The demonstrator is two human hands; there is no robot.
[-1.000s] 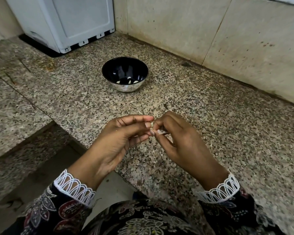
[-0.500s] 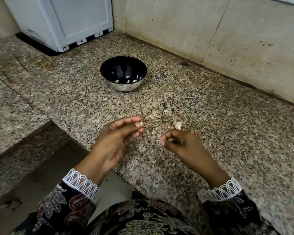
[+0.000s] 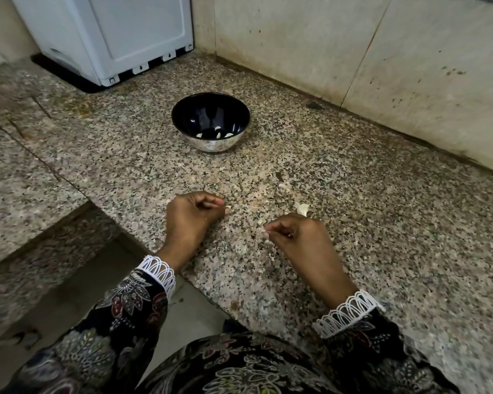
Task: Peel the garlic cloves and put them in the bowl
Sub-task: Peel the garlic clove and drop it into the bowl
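A black bowl [image 3: 241, 120] with a silvery outside stands on the granite counter, with a few peeled garlic cloves [image 3: 217, 135] at its bottom. Nearer than the bowl, my left hand [image 3: 192, 216] rests knuckles-up on the counter, its fingers curled around a small pale garlic clove [image 3: 227, 207] that shows at the fingertips. To the right and apart from it, my right hand [image 3: 298, 238] pinches a thin scrap of garlic skin [image 3: 264, 229] between thumb and finger. Another garlic clove [image 3: 302, 209] lies on the counter just beyond my right hand.
A white appliance [image 3: 120, 38] stands at the back left corner. A tiled wall [image 3: 353, 52] runs along the back and right. The counter's edge [image 3: 143, 240] drops off to the floor at my left. Small bits of skin [image 3: 283, 185] are scattered between hands and bowl.
My hands, joined together on the clove a second ago, have pulled apart. The left keeps the clove and has turned knuckles-up; the right has drawn away rightward with the skin.
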